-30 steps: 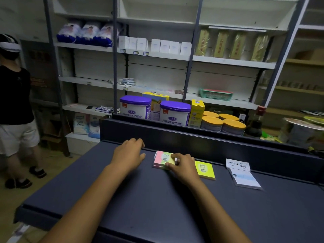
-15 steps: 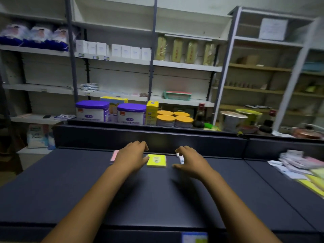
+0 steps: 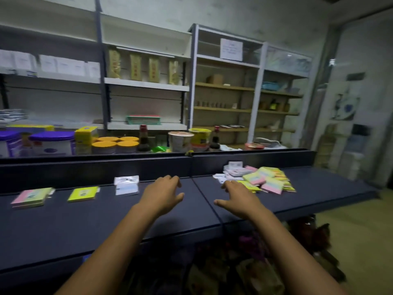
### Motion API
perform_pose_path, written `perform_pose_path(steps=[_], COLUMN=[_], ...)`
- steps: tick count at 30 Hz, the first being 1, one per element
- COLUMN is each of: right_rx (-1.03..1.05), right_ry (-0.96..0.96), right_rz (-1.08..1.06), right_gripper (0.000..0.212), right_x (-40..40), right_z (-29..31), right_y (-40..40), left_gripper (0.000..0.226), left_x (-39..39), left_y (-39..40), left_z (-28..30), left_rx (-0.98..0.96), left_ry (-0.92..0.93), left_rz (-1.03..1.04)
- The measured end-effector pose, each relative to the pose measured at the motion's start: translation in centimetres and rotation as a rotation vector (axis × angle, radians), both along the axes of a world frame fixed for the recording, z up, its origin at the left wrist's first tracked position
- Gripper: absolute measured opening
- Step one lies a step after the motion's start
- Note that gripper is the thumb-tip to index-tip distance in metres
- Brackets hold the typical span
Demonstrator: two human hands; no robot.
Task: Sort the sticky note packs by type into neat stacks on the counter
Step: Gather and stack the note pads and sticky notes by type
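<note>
Neither hand holds anything: the left hand [image 3: 163,193] and right hand [image 3: 239,196] both hover over the counter [image 3: 85,226] with fingers loosely spread, palms down. The right one's fingertips sit at the near-left edge of the unsorted pile [image 3: 259,177], perhaps brushing a yellow pack there; blur hides whether they touch.

That pile lies against the counter's back wall, right of the seam, its packs overlapping and skewed at different angles, so no shared direction shows. Left of the seam, three sorted spots run in a row near the back wall: a clear-wrapped white pack [image 3: 126,185], a yellow pack [image 3: 83,194], and a pink-green stack [image 3: 32,197] towards the left end, each lying flat with an edge roughly along the wall.

I judge these packs light, flat and fairly stiff as blocks, though film wrap may make them slippery. A pinch across two opposite edges, thumb against fingers, should lift one cleanly off the heap.
</note>
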State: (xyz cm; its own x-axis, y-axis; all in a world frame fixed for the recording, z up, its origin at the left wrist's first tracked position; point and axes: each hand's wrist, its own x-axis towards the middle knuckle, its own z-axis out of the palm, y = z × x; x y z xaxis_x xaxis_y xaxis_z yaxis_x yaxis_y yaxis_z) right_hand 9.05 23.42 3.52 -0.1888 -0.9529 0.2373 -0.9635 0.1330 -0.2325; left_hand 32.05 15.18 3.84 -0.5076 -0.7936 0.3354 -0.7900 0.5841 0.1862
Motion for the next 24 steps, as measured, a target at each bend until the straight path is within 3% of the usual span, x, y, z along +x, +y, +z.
perform_pose_path(steps=[11,24], right_rx=[-0.012,-0.048], right_ry=[-0.036,-0.036], right_rz=[-0.166,-0.138], right_gripper=[0.062,0.053], right_x=[-12.6,-18.8], right_z=[0.4,-1.8], right_y=[8.6,0.7], left_gripper=[0.036,0.031], left_x=[-15.0,-21.4], left_y=[5.7,-1.5], left_z=[0.9,-2.4], left_rx=[-0.039,0.018], left_ry=[0.007,0.038], left_rz=[-0.155,-0.123])
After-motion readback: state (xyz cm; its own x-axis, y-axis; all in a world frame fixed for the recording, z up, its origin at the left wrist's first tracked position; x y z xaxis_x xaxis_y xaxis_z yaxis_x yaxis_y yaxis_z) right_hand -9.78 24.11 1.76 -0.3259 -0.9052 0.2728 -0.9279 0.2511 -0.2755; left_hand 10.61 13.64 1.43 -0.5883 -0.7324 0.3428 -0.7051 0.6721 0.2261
